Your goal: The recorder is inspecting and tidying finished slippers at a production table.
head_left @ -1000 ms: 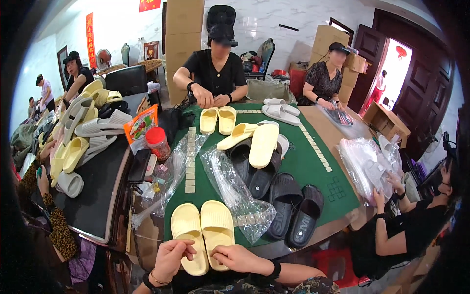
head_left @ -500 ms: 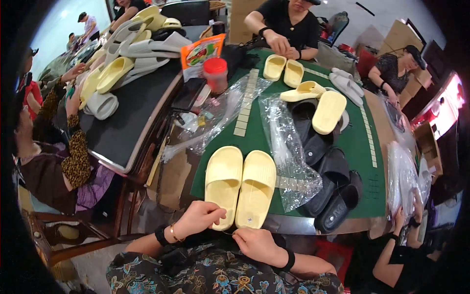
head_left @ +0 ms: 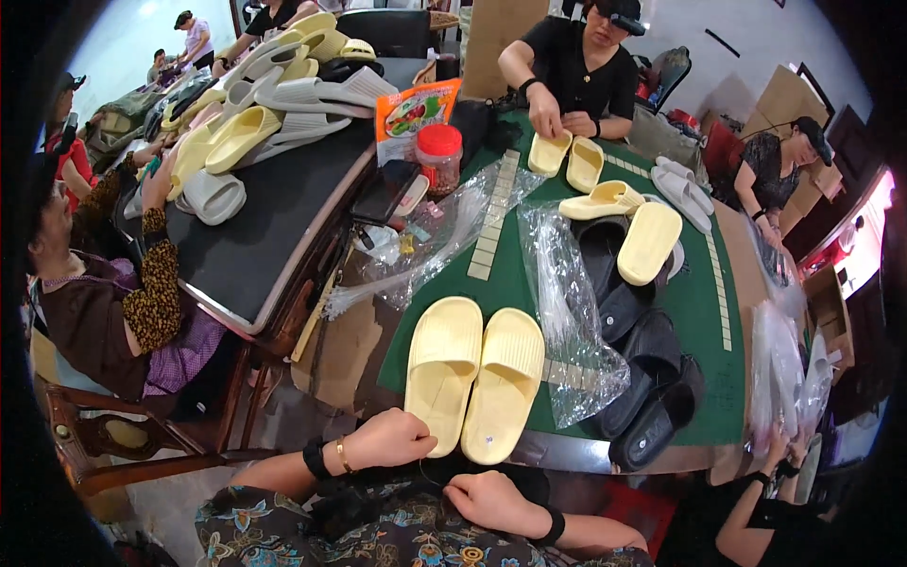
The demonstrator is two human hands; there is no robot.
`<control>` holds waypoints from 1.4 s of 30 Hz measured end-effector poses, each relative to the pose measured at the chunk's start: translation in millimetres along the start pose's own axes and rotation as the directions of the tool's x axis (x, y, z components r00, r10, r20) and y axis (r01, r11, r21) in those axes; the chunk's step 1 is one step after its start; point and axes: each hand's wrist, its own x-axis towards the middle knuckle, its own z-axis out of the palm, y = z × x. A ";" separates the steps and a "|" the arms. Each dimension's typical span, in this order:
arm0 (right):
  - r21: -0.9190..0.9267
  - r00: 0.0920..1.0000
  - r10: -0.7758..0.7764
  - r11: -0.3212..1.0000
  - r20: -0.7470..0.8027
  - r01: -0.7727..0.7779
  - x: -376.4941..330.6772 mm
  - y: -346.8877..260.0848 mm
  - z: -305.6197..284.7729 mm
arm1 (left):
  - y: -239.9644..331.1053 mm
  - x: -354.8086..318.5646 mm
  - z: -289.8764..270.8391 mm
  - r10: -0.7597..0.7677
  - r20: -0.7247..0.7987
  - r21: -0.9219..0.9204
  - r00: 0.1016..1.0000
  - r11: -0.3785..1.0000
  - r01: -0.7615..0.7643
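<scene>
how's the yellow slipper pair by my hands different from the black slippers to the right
The yellow pair is pale yellow; the black slippers are black. The yellow pair lies neatly side by side, soles up with ribbed tread showing, while the black slippers sit in an overlapping row. The yellow pair is at the near table edge beside the left hand; the black ones run farther along the green table, partly under a clear bag. Both are slide-type slippers.

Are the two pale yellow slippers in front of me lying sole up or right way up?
Right way up: the yellow slippers lie side by side on the green table, straps and ribbed footbeds facing up.
</scene>
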 end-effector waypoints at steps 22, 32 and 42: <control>-0.141 0.836 -0.063 0.990 -0.545 -0.017 73.3 28.8 -68.8 | -14.4 137.8 -75.3 0.007 -0.578 0.332 0.816 0.915 0.228; -0.147 0.829 -0.027 0.987 -0.558 -0.067 75.3 33.6 -64.8 | -10.7 176.8 -82.6 -0.054 -0.448 0.419 0.892 0.869 0.263; -0.164 0.875 -0.058 0.986 -0.480 -0.024 80.7 34.2 -76.9 | 46.2 214.2 -51.0 0.534 0.016 0.418 0.845 0.765 -0.491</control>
